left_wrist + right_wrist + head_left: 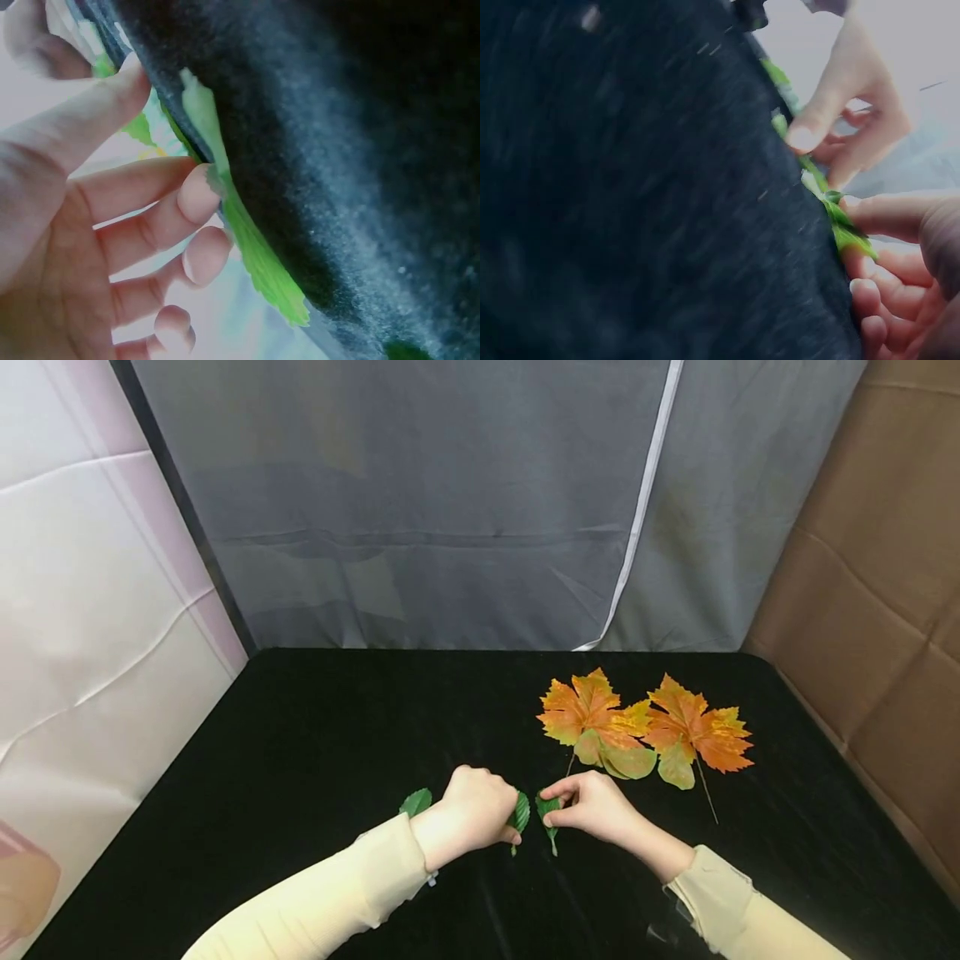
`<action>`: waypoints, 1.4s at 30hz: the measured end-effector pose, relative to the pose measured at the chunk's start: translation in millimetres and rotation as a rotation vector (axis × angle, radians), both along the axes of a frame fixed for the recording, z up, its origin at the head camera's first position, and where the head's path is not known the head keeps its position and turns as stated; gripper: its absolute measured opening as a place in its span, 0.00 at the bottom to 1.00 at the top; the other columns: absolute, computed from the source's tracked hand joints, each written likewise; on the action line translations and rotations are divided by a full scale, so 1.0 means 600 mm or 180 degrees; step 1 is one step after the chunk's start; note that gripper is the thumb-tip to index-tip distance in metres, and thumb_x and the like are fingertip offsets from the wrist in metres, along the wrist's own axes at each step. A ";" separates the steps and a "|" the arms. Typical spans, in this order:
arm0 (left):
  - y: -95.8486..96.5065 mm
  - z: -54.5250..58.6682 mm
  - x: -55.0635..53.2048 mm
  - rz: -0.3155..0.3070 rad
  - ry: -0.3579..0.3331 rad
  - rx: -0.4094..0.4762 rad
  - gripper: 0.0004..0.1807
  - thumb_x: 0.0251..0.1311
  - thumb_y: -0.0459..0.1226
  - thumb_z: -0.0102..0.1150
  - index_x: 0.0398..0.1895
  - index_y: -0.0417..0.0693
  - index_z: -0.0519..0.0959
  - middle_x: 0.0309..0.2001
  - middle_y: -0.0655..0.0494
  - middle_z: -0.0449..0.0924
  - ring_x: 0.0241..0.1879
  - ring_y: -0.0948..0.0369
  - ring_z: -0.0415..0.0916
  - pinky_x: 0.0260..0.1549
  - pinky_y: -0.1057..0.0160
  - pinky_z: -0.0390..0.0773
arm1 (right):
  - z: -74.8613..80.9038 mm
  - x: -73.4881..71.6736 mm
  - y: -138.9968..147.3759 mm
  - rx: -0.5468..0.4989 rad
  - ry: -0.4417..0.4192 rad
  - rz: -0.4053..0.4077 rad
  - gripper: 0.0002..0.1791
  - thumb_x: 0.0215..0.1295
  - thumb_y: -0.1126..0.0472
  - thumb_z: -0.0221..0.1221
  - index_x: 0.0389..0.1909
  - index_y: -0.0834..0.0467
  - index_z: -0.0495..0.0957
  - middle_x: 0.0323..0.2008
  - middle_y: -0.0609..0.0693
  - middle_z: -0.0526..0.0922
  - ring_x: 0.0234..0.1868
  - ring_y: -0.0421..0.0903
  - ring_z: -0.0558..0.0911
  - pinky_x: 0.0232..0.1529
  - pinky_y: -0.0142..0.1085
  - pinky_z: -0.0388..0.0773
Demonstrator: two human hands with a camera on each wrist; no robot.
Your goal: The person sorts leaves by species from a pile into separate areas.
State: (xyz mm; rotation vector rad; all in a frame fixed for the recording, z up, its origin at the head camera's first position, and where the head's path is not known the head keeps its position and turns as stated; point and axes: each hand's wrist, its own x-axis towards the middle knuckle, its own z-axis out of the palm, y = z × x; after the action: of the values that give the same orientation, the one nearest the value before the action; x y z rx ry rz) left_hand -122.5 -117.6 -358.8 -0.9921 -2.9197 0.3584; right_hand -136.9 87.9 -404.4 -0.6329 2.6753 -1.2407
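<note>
My left hand is low over the black tabletop, fingers bent and thumb at the edge of a toothed green leaf. Part of that leaf is hidden by the hand. Just to its right, my right hand pinches a second green leaf between thumb and forefinger, its short stalk pointing towards me. Another green leaf pokes out on the left, partly covered by the left wrist. In the left wrist view, a leaf lies along the fingertips. From the right wrist, the held leaf shows close to the cloth.
Two orange and yellow maple-like leaves with thin stems, one behind the right hand and another farther right, lie on the black table. A grey curtain hangs behind, with a brown one at right.
</note>
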 end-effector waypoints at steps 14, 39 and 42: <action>0.002 0.001 0.001 -0.0086 0.0039 -0.0067 0.23 0.45 0.63 0.68 0.18 0.56 0.80 0.15 0.63 0.73 0.17 0.61 0.70 0.14 0.58 0.70 | 0.005 0.006 -0.012 0.0956 0.0719 0.0052 0.26 0.43 0.46 0.75 0.47 0.46 0.86 0.20 0.34 0.67 0.19 0.33 0.65 0.17 0.31 0.63; 0.017 0.036 -0.082 -0.0185 -0.0424 0.0214 0.18 0.48 0.59 0.69 0.12 0.63 0.79 0.13 0.70 0.71 0.16 0.65 0.68 0.15 0.59 0.71 | 0.054 0.002 0.044 0.0450 0.0293 0.0294 0.27 0.55 0.52 0.69 0.57 0.54 0.80 0.13 0.38 0.65 0.13 0.35 0.63 0.15 0.31 0.61; 0.031 0.043 -0.108 -0.0092 -0.0718 0.0523 0.16 0.51 0.54 0.69 0.14 0.63 0.79 0.16 0.70 0.73 0.18 0.65 0.70 0.18 0.60 0.72 | 0.075 0.000 0.078 0.0293 0.0390 0.0041 0.21 0.57 0.55 0.69 0.51 0.58 0.83 0.15 0.39 0.68 0.15 0.36 0.65 0.17 0.32 0.63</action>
State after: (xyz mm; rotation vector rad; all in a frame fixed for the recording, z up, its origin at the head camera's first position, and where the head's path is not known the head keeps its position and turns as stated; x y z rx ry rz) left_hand -187.3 -98.9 -332.7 -1.1151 -3.0639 0.0036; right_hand -137.0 134.8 -359.3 -0.7342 2.8035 -1.1023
